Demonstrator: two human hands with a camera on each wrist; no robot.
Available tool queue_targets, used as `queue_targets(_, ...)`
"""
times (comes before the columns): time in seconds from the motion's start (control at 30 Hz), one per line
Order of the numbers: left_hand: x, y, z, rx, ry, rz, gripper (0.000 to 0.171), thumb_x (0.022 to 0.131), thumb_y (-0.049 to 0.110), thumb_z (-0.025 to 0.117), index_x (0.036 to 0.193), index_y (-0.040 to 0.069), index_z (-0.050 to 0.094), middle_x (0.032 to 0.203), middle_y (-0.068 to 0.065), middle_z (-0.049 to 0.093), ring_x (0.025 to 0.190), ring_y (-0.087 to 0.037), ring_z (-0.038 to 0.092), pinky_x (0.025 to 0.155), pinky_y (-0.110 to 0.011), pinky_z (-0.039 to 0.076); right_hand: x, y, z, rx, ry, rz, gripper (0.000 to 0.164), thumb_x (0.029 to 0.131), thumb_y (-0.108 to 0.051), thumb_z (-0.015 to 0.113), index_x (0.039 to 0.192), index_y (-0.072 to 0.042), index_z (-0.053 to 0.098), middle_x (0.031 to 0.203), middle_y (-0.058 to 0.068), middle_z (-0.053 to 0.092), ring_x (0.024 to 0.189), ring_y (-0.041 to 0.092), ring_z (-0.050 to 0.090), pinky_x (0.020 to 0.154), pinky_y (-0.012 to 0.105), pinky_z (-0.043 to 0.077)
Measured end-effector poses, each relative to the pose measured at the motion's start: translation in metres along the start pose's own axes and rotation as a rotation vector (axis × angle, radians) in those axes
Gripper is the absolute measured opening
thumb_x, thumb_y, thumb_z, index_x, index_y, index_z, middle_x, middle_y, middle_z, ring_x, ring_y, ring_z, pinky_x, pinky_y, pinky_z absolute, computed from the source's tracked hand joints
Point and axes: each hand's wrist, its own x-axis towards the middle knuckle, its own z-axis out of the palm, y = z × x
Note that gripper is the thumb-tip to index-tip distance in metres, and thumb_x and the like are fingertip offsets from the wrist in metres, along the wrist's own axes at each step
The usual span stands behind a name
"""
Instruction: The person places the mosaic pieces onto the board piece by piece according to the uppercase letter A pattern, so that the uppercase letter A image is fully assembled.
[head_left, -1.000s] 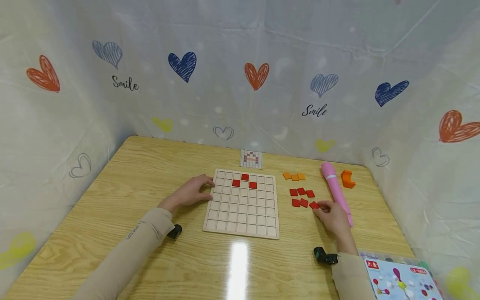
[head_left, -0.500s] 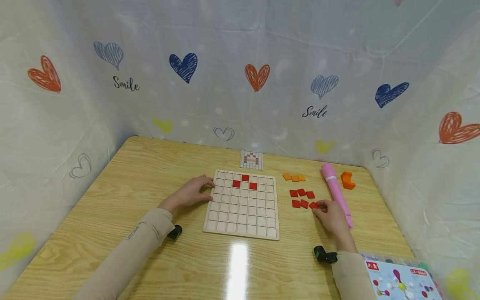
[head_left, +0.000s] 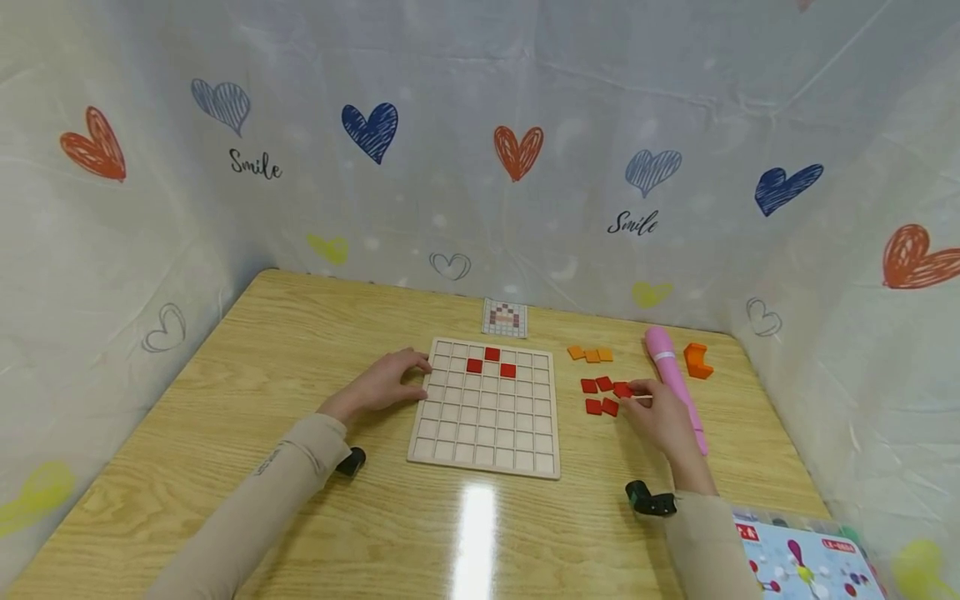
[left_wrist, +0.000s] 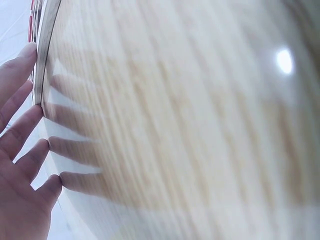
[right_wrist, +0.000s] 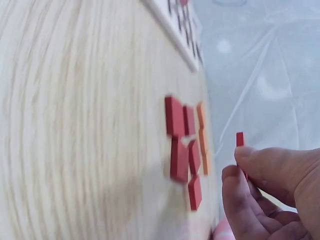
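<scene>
A red square tile (right_wrist: 240, 140) is pinched between the thumb and forefinger of my right hand (head_left: 663, 418), raised off the table. Below it lie several loose red tiles (head_left: 593, 407) in two rows. My left hand (head_left: 381, 385) touches the left edge of a pale wooden grid board (head_left: 476, 433), its fingers spread along the rim in the left wrist view. Three red tiles (head_left: 492, 354) sit in cells near the board's far side. In the head view, the held tile is hard to tell apart from those behind it.
Three orange tiles (head_left: 592, 356) lie behind the red ones. A pink rod-like object (head_left: 673, 379) and an orange curved block (head_left: 697, 361) are at the right. Behind the board is a printed grid card (head_left: 505, 318). A box with molecule pictures (head_left: 806, 554) sits front right.
My right hand has lifted the nearest right red tile off the table and moved slightly away from me. My left hand stays at the board's edge.
</scene>
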Motion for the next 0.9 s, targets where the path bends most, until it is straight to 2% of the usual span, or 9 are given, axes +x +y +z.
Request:
queue_targets(0.17,0.000,-0.001,0.000,0.003,-0.001,-0.002,0.038,0.090,0.018,0.073,0.122,0.002,0.061,0.145,-0.021,0.046,0.142,-0.045,0.025,0.117,-0.055,0.020,0.009,-0.014,0.002,0.076,-0.052,-0.002,0.040,0.094,-0.022,0.067,0.126,0.001,0.061,0.124,0.020,0.062,0.106,0.034,0.063,0.081,0.036,0.053)
queue_targets(0.27,0.001,-0.001,0.000,0.002,0.000,0.007,0.037,0.090,0.019,0.073,0.121,0.002,0.061,0.145,-0.021,0.046,0.142,-0.045,0.026,0.117,-0.055,0.020,0.014,-0.021,0.006,0.158,-0.091,0.003,0.039,0.094,-0.021,0.067,0.128,-0.001,0.060,0.123,0.019,0.062,0.105,0.032,0.063,0.076,0.030,0.051)
queue_targets(0.4,0.000,-0.001,0.000,-0.003,-0.002,0.002,0.037,0.090,0.019,0.073,0.121,0.003,0.061,0.145,-0.021,0.046,0.142,-0.045,0.025,0.117,-0.055,0.020,0.020,-0.035,0.012,0.244,-0.131,-0.003,0.039,0.095,-0.019,0.066,0.130,-0.003,0.059,0.122,0.019,0.061,0.104,0.031,0.064,0.074,0.034,0.055)
queue_targets(0.53,0.000,0.000,0.000,-0.013,-0.008,-0.016,0.037,0.090,0.019,0.073,0.121,0.003,0.061,0.146,-0.020,0.046,0.143,-0.044,0.024,0.117,-0.055,0.018,0.024,-0.052,0.021,0.291,-0.166,-0.024,0.037,0.095,-0.017,0.065,0.130,-0.003,0.060,0.125,0.019,0.060,0.107,0.033,0.064,0.080,0.039,0.057)
queue_targets(0.6,0.001,0.000,0.000,-0.017,-0.009,-0.021,0.037,0.090,0.019,0.073,0.121,0.004,0.061,0.146,-0.020,0.045,0.143,-0.044,0.023,0.117,-0.055,0.018,0.026,-0.061,0.027,0.297,-0.179,-0.030,0.037,0.095,-0.017,0.066,0.129,-0.004,0.061,0.124,0.019,0.061,0.106,0.033,0.064,0.074,0.037,0.056)
queue_targets(0.73,0.001,0.000,-0.001,-0.026,-0.011,-0.026,0.037,0.089,0.020,0.073,0.121,0.004,0.061,0.146,-0.019,0.045,0.144,-0.043,0.022,0.118,-0.055,0.017,0.029,-0.078,0.040,0.272,-0.197,-0.052,0.034,0.093,-0.015,0.068,0.125,-0.006,0.064,0.122,0.015,0.063,0.103,0.029,0.065,0.073,0.032,0.053)
queue_targets(0.9,0.000,0.000,0.000,-0.019,-0.008,-0.015,0.037,0.090,0.019,0.073,0.121,0.003,0.061,0.146,-0.020,0.046,0.143,-0.044,0.023,0.117,-0.056,0.018,0.031,-0.097,0.056,0.266,-0.241,-0.057,0.034,0.091,-0.015,0.070,0.124,-0.009,0.066,0.122,0.010,0.064,0.100,0.023,0.065,0.083,0.037,0.055)
